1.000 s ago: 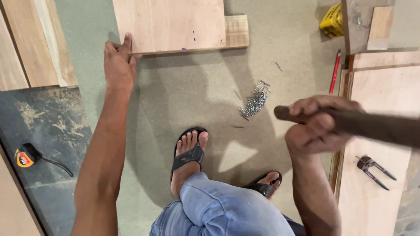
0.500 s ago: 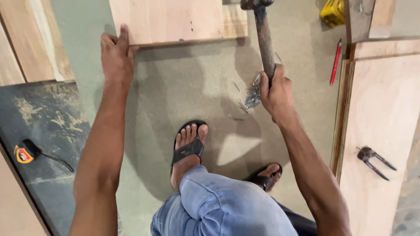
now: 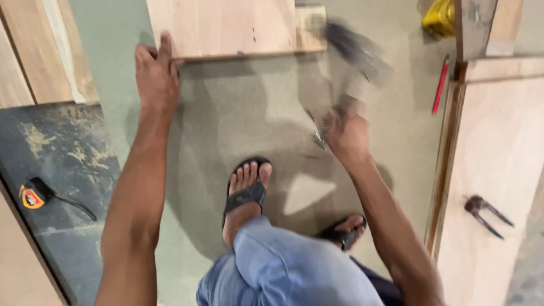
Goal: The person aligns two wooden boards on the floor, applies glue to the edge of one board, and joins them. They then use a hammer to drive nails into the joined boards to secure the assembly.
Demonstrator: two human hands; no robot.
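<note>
Looking down past the blue-jeaned knee [image 3: 283, 266] and two sandalled feet [image 3: 246, 190], everything reads off the board [image 3: 226, 25] lying flat at the top of the floor. Nearer than the board, the right hand [image 3: 347, 133] is wrapped tight round a hammer [image 3: 351, 48], smeared by blur, head up over the board's right end by a small block [image 3: 310, 28]. A loose heap of nails [image 3: 318, 133] lies just beside that hand. Left hand [image 3: 156, 73] lies flat, fingers spread, pressing the board's near left corner. That board looks stiff and light enough to skid, so pinning a corner suits it. Right of the board: red pencil [image 3: 441, 86], pincers [image 3: 481, 211]. Far left, a tape measure [image 3: 34, 195].
</note>
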